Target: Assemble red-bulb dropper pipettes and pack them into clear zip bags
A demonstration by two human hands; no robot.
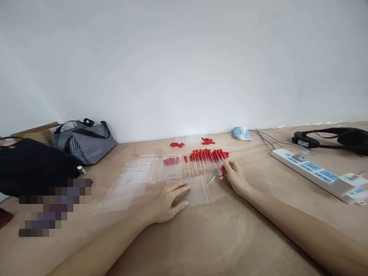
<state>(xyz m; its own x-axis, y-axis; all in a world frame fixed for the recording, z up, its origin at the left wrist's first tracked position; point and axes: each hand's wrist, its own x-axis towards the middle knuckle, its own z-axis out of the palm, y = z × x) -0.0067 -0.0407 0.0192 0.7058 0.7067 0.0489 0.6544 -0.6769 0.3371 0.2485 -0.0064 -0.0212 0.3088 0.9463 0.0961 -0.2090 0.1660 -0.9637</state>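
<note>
My left hand [166,201] lies with its fingers spread on a clear zip bag [197,191] that has a red line along its right edge. In my right hand [236,177] is a glass dropper [214,177] with a red rubber bulb, pinched near the bulb; its thin tip points down-left toward the bag's opening. Just behind that hand lies a dense row of red-bulbed droppers [205,157]. To the left, several droppers [171,163] lie in or under another clear bag. Flat plastic bags [123,188] overlap further left.
Loose red bulbs [207,141] and clear tubes [193,140] lie near the wall. A tissue pack [242,133], a white power strip [313,172] and black headphones [330,140] are at right. A striped bag [89,143], black bag [37,166] and small bottle [82,170] stand at left.
</note>
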